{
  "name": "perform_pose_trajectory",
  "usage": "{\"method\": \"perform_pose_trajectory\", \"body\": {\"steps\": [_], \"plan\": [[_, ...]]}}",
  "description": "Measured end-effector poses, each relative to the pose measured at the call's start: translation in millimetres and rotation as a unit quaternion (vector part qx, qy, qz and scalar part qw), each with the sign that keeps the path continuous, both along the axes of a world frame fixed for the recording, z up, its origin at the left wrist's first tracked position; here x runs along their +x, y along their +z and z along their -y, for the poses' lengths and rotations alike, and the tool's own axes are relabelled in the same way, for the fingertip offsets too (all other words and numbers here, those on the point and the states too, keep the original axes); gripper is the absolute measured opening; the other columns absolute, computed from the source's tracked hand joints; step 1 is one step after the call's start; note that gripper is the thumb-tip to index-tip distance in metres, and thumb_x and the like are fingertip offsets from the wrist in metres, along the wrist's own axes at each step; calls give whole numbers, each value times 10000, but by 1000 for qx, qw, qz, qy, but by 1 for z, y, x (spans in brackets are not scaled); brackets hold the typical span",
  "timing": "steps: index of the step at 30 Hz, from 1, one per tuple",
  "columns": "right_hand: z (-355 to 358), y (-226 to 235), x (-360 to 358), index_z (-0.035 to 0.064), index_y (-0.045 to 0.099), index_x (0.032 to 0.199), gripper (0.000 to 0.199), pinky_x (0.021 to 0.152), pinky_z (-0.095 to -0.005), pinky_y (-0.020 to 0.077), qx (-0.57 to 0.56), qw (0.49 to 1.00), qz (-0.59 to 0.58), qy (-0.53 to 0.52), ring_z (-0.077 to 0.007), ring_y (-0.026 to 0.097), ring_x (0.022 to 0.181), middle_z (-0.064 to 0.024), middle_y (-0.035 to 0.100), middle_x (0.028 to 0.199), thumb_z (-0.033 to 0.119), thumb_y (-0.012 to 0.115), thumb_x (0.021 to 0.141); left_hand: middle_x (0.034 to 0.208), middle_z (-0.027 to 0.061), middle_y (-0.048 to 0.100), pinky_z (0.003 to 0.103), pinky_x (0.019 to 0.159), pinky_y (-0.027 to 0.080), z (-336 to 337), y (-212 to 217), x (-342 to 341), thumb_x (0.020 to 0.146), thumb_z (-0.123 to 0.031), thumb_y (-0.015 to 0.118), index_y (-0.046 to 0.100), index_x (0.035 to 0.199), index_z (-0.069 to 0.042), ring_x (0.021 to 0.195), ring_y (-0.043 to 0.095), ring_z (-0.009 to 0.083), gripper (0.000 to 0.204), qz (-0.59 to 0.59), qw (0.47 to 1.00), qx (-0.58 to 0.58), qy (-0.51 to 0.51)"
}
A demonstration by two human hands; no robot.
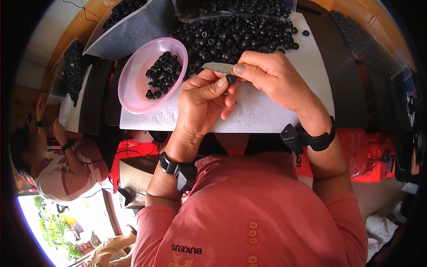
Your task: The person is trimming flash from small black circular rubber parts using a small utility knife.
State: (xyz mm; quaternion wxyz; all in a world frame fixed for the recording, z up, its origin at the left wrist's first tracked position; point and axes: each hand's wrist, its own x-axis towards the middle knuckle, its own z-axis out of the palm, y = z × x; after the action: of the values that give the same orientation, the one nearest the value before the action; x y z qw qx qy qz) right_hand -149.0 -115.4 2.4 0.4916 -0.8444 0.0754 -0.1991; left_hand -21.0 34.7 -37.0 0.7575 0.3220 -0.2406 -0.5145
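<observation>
Over the white foam pad (267, 111) on my bench, my left hand (200, 100) pinches one small black rubber ring (231, 80) while my right hand (271, 75) grips a grey blade (218, 67) against it. Pink bowl (133, 93) holds a small batch, done I'd guess; the big pile of rings (231, 38) looks untouched.

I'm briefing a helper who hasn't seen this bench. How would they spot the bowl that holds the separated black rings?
Start at the white foam board in front of the person. At its left edge, left of the left hand, sits a pink bowl with a small heap of black rings. It is the only round, coloured container; the trays nearby are clear and angular.
</observation>
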Motion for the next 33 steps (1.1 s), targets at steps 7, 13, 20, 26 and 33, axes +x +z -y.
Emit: {"method": "perform_pose_trajectory", "body": {"steps": [7, 13, 20, 26, 33], "plan": [[1, -4, 1, 18, 615, 773, 303, 483, -316, 346, -37, 999, 29, -11, -143, 430, 486, -84, 498, 545, 244, 613, 975, 862, 129, 620, 274, 452, 444, 0, -1, 0, 983, -74, 589, 630, 1077, 72, 666, 576, 185, 179, -1, 1000, 13, 3], [3, -9, 2, 36, 598, 739, 303, 479, -364, 380, -61, 997, 56, 0, -258, 476, 461, -154, 515, 555, 248, 637, 953, 847, 136, 616, 270, 430, 430, 0, -4, 3, 968, -61, 599, 638, 1078, 100, 642, 568, 178, 199, -5, 1000, 7, -10], [3, -13, 3, 42, 609, 745, 290, 475, -370, 385, -113, 989, 95, 11, -283, 495, 457, -151, 520, 552, 237, 627, 959, 859, 129, 611, 264, 433, 428, -1, -3, 2, 966, -61, 599, 624, 1100, 91, 642, 568, 169, 203, 7, 1000, -6, 1], [4, 1, -1, 12, 603, 761, 304, 488, -343, 378, -13, 998, 24, -53, -186, 484, 484, -119, 525, 553, 237, 627, 964, 879, 118, 611, 257, 453, 439, 1, 1, 0, 977, -81, 599, 611, 1123, 75, 657, 574, 158, 214, -1, 1000, 10, 5], [4, -2, -1, 25, 633, 807, 301, 482, -255, 305, -14, 1000, 4, -15, -48, 389, 529, 21, 444, 555, 255, 599, 997, 884, 130, 619, 264, 449, 440, 0, -1, 0, 984, -80, 592, 610, 1086, 71, 661, 583, 169, 184, -8, 1000, 6, 11]]}}
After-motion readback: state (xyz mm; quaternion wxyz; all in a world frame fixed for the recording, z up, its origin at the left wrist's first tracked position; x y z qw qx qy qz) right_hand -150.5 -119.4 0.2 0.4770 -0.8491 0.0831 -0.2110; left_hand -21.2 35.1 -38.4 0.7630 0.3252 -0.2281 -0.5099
